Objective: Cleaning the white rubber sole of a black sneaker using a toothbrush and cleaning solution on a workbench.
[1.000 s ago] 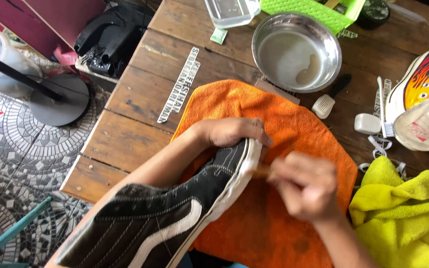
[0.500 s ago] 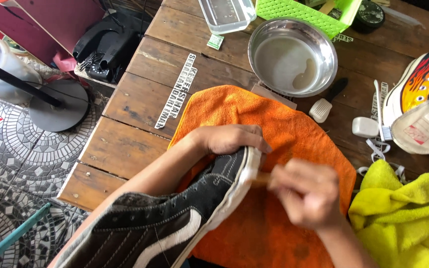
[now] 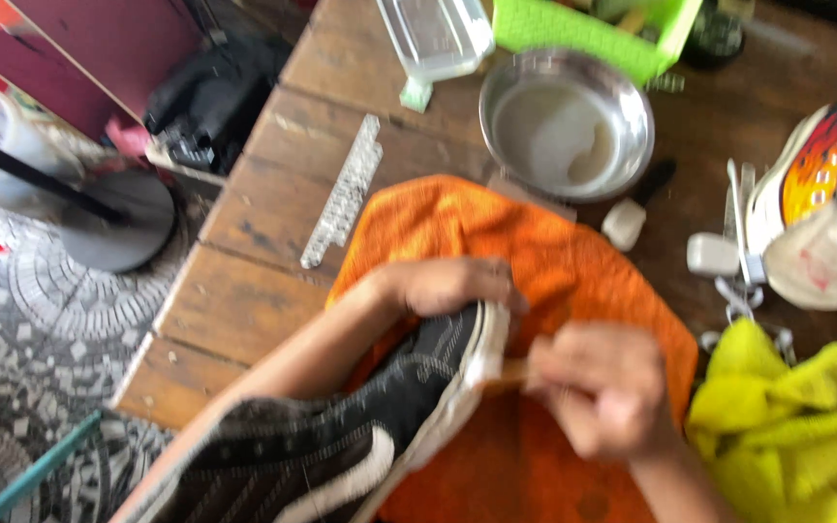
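Note:
A black sneaker (image 3: 341, 441) with a white sole and white side stripe lies on its side over an orange towel (image 3: 525, 261) on the wooden table (image 3: 273, 213). My left hand (image 3: 448, 286) grips the sneaker at its toe end. My right hand (image 3: 603, 387) is closed around a small brown tool whose tip (image 3: 508, 371) touches the white sole edge near the toe. The picture is blurred, so what kind of tool it is cannot be made out.
A metal bowl (image 3: 567, 126) with cloudy liquid stands behind the towel. A yellow cloth (image 3: 796, 426) lies at the right, a second sneaker with flame print (image 3: 816, 165) beyond it. A clear ruler (image 3: 343, 189), clear plastic container (image 3: 435, 34) and green basket (image 3: 593, 29) are nearby.
The view has shifted and blurred, as my head moved. My right hand has come a little closer to the sole edge; the left hand keeps its hold on the sneaker.

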